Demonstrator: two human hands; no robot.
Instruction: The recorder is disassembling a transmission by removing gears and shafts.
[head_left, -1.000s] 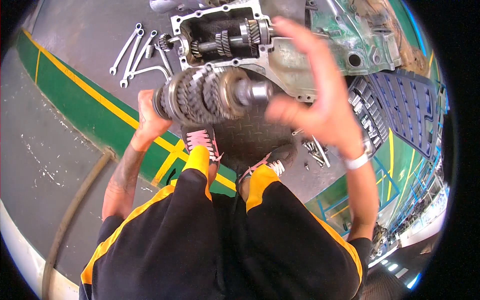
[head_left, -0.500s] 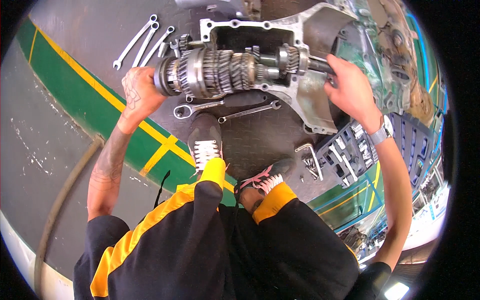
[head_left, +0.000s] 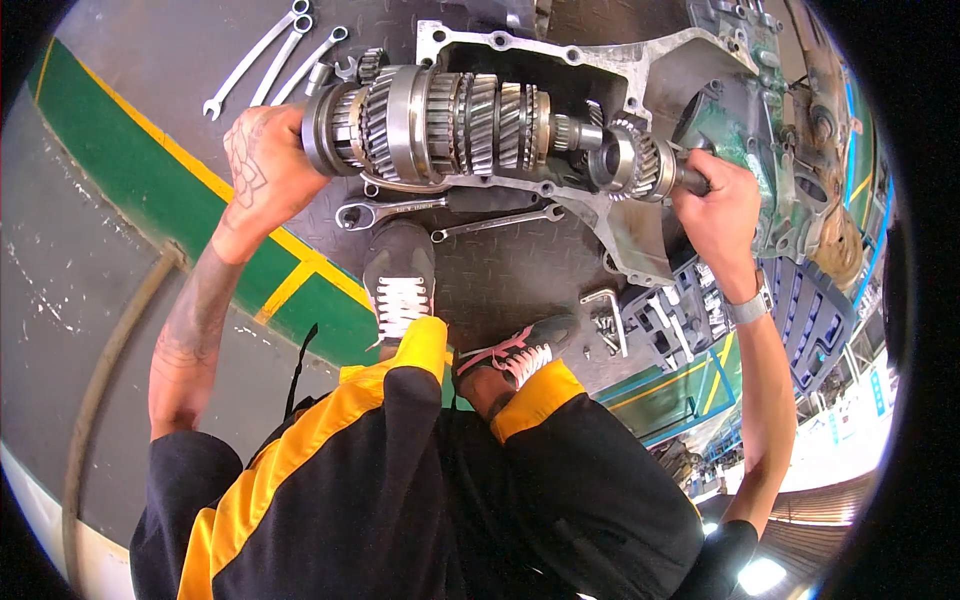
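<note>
My left hand (head_left: 270, 170) is closed on the left end of a gear shaft (head_left: 483, 115), a thick stack of toothed gears and metal rings held level. At the other side, my right hand (head_left: 717, 208) grips the thin dark stub of a shorter input shaft (head_left: 640, 165) with a helical gear on it. The short shaft tilts down to the right, its hollow end beside the gear shaft's narrow splined tip. Whether the two still touch, I cannot tell. Both are above an open metal gearbox housing (head_left: 500, 42), which they partly hide.
Several combination wrenches (head_left: 258, 60) lie at the far left. A ratchet (head_left: 390, 212) and another wrench (head_left: 497, 222) lie before my shoes (head_left: 400, 285). On the right are an L-shaped bar (head_left: 612, 310), a socket tool case (head_left: 815, 315) and a large greenish casting (head_left: 760, 120).
Both shafts have come nearer and look larger. The input shaft has shifted right and tilted out of line with the gear shaft, widening the gap between their gears. My right hand moved right and down.
</note>
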